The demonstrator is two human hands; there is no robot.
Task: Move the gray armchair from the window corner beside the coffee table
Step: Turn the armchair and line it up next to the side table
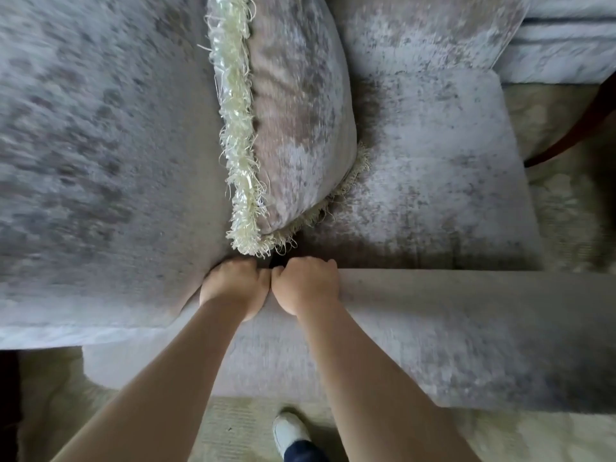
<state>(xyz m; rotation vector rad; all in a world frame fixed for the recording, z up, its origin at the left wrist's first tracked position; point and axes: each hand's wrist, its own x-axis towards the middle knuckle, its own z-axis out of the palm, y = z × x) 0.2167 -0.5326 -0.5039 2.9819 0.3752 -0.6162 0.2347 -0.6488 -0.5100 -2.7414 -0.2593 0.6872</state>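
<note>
Here, viewed from above, the gray armchair (433,168) fills most of the frame, standing on a pale carpet (233,425). The left hand (235,288) and right hand (305,285) meet at lower centre, side by side and touching. Their fingers (313,261) curl over the chair's upper edge, tips hidden. A fringed cushion (293,111) stands on the seat, and a white shoe (288,431) shows at the bottom.

On the floor (573,228), laid with pale beige, faintly patterned carpet: the gray armchair (433,328) standing square, a white shoe (290,430) planted just beside its near arm, a dark curved wooden piece (573,135) at the right edge.
</note>
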